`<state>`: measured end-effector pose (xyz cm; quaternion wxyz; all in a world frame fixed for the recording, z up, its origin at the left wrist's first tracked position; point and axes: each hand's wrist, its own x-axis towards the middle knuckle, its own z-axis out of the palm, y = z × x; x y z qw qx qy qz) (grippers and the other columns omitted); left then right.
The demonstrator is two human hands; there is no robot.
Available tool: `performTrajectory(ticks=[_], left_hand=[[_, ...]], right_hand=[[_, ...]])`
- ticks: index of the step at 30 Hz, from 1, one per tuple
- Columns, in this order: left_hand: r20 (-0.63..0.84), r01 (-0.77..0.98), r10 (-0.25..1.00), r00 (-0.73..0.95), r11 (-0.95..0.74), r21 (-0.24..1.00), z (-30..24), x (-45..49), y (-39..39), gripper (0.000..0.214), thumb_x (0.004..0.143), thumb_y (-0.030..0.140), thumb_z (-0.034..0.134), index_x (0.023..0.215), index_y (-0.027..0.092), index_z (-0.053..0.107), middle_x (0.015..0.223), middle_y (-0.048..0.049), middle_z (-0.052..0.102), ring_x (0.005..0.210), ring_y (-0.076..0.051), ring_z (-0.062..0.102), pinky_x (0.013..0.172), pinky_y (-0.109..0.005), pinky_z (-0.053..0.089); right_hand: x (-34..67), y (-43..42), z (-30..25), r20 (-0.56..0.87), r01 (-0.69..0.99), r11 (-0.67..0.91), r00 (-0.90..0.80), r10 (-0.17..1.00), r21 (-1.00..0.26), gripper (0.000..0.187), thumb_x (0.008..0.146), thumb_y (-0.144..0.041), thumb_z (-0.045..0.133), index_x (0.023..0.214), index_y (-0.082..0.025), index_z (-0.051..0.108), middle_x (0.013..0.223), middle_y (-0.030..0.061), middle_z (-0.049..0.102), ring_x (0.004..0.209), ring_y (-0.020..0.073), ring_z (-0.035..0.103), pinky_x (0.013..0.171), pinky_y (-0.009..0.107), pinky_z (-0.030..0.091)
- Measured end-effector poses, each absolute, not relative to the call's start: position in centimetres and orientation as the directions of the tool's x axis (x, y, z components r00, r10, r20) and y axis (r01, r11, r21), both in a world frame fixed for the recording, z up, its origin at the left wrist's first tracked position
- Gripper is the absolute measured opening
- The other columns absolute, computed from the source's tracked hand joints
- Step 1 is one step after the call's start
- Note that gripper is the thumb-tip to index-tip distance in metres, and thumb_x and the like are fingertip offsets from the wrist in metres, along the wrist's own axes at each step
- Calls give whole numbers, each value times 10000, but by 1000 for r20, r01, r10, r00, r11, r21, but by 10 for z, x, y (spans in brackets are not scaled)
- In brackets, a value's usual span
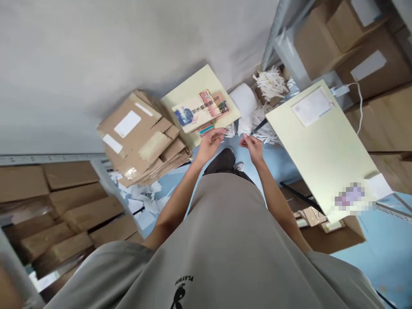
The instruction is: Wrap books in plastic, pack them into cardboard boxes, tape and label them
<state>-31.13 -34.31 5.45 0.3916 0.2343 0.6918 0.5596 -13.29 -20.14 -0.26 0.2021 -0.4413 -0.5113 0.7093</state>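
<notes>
My left hand [210,145] is at the front edge of a pale yellow table [188,79], its fingers loosely stretched and nothing visible in them. Just beyond it on that table lies a stack of printed books or boxes [196,113] with colourful covers, and a small one with a blue stripe [206,129] is closest to the fingers. My right hand [253,146] hangs in the gap between the two tables, fingers curled in toward the thumb. Whether they pinch anything small is too unclear to see.
Flattened cardboard boxes [138,133] are piled at left. A white roll [243,99] and shredded paper [272,83] stand behind the gap. The right table [325,150] bears a white sheet or pad [313,106] and a blurred item. Shelves of cartons [86,210] flank both sides.
</notes>
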Motion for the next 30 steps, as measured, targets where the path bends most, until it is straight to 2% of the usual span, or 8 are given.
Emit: performTrajectory(ticks=[4, 8, 13, 16, 20, 24, 27, 30], left_hand=[[-213, -55, 660, -721, 253, 966, 58, -350, -402, 511, 921, 586, 878, 1244, 193, 831, 1420, -198, 847, 1413, -381, 783, 1286, -537, 582], [-217, -63, 542, -812, 289, 955, 50, -395, -459, 504, 920, 569, 896, 1254, 198, 827, 1445, -182, 847, 1442, -373, 769, 1322, -531, 567], [-174, -40, 455, -874, 288, 957, 38, -459, -538, 546, 942, 587, 881, 1304, 183, 821, 1445, -198, 845, 1467, -379, 767, 1348, -539, 554], [-158, -31, 396, -905, 310, 950, 29, -497, -589, 541, 953, 583, 857, 1301, 171, 818, 1443, -213, 847, 1424, -383, 792, 1334, -584, 567], [-161, -29, 366, -916, 340, 940, 17, -536, -648, 491, 951, 554, 851, 1272, 183, 827, 1435, -208, 851, 1386, -380, 805, 1293, -610, 599], [-197, -53, 384, -902, 354, 934, 7, -559, -684, 500, 913, 564, 872, 1249, 195, 833, 1386, -187, 867, 1321, -375, 822, 1263, -604, 618], [-133, -3, 366, -921, 335, 942, 7, -577, -697, 522, 928, 606, 862, 1252, 198, 827, 1333, -166, 874, 1289, -358, 826, 1240, -565, 634], [18, 121, 332, -943, 294, 948, 24, -598, -700, 555, 987, 642, 833, 1317, 197, 818, 1362, -158, 857, 1297, -332, 817, 1211, -508, 654]], right_hand=[[-169, -247, 5, -398, 159, -393, -637, 660, -906, 751, 759, -1010, 873, 805, -265, 790, 876, 72, 827, 857, 265, 828, 889, 438, 728], [-215, -292, 7, -423, 211, -413, -734, 531, -886, 749, 748, -982, 915, 832, -246, 808, 937, 101, 867, 904, 272, 852, 941, 443, 747], [-292, -360, 3, -575, 326, -566, -744, 341, -757, 527, 820, -666, 1066, 966, -216, 833, 1085, 122, 907, 1032, 256, 882, 1112, 434, 730], [-337, -404, -4, -659, 353, -656, -690, 299, -667, 409, 834, -509, 1092, 932, -226, 813, 1005, 86, 894, 1066, 247, 872, 1200, 439, 694], [-378, -452, -15, -696, 274, -716, -600, 394, -641, 343, 830, -403, 1066, 884, -251, 763, 959, 14, 861, 1115, 213, 844, 1229, 395, 659], [-395, -478, -15, -689, 232, -704, -546, 477, -671, 369, 805, -424, 1036, 937, -270, 727, 1045, 12, 874, 1116, 221, 838, 1128, 385, 679], [-398, -481, -5, -592, 161, -640, -591, 547, -752, 443, 796, -485, 1015, 1066, -296, 719, 1212, 26, 884, 1163, 240, 838, 1071, 388, 687], [-390, -463, 14, -453, 93, -520, -635, 626, -849, 501, 805, -580, 999, 1130, -317, 721, 1241, 20, 879, 1168, 252, 835, 1029, 389, 694]])
